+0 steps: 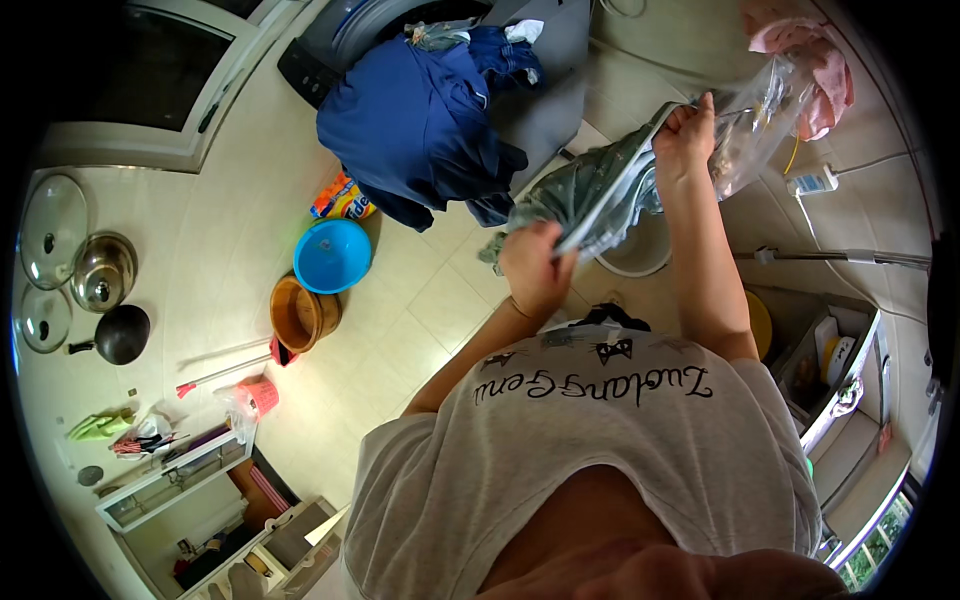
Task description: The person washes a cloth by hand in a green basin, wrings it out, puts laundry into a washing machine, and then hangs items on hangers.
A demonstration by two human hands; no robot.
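Observation:
A grey-green garment with a pale edge [585, 180] is stretched slantwise between my hands. My left hand [536, 262], slightly blurred, grips its lower end. Higher up and to the right, my right hand [686, 135] is closed on the upper end, next to a clear plastic bag [750, 135]. Left of the garment, a blue garment [412, 120] and dark blue denim [502, 56] hang over the opening of a grey front-loading washing machine [544, 97]. A patterned cloth [439, 35] lies at that opening. Part of a white basin [641, 251] shows beneath the held garment.
A blue plastic basin [332, 255] and a wooden bucket [304, 313] stand on the tiled floor at left, beside a Tide detergent bag [341, 196]. Pink cloth [821, 82] hangs at the upper right, above a cabled white adapter [812, 181]. A metal rail [840, 257] runs along the right.

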